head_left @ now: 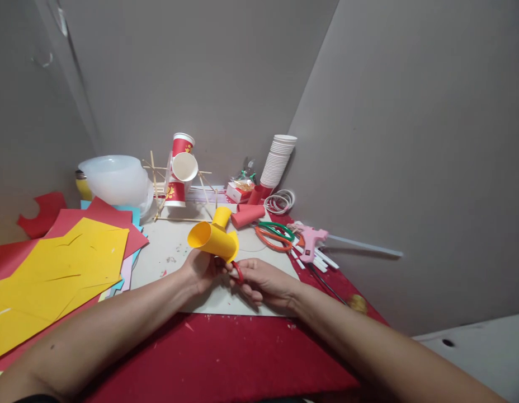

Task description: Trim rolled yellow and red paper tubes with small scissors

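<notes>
Above the grey board [171,254], the left hand [203,270] grips the yellow paper tube [213,239] from below, while the right hand [263,282], fingers curled around red scissors [237,272] at its lower end, should probably snip shortly, with the tube steady.

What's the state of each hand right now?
Left hand: closed, holding the yellow paper tube.
Right hand: closed on a red-handled tool, probably scissors, at the tube's base.
</notes>
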A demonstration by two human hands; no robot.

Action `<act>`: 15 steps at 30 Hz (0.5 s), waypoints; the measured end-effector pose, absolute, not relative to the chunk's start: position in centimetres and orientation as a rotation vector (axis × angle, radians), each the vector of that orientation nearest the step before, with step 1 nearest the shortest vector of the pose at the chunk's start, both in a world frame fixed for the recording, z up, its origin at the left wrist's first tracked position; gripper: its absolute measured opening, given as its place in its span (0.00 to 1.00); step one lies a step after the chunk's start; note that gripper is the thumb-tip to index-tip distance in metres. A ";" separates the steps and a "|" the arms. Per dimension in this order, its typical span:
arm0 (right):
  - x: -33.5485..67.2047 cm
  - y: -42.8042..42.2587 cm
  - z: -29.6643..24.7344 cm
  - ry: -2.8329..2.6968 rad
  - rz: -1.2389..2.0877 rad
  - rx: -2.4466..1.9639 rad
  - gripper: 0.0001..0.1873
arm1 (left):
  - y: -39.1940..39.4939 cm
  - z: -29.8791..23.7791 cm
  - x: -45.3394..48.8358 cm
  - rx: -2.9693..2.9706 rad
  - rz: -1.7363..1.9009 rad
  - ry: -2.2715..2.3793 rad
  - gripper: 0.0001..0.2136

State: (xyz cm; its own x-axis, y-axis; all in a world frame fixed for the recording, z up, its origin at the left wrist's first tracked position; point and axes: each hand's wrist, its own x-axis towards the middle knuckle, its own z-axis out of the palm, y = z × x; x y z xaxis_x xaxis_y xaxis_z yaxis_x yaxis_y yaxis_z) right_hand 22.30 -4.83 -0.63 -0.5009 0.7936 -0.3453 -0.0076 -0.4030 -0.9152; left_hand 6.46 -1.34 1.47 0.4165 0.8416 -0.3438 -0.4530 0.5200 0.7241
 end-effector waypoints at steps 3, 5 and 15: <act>22.8 -4.9 -0.5 -1.265 1.971 -1.131 0.20 | -1.5 2.2 6.5 0.607 0.861 0.764 0.07; 23.4 -4.9 -0.2 -1.252 1.944 -1.131 0.21 | -1.3 2.7 6.3 0.613 0.869 0.771 0.08; 24.5 -4.7 2.8 -0.900 1.560 -1.055 0.22 | 1.2 3.1 6.0 0.652 0.873 0.910 0.14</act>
State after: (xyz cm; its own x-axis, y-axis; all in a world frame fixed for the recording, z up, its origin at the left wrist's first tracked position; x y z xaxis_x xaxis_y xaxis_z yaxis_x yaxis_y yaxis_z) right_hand 24.46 -4.70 2.78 -0.1119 0.9756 -0.1890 -0.3243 -0.2156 -0.9211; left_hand 5.99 1.21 3.12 0.3299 0.8579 -0.3939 -0.3577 0.4998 0.7888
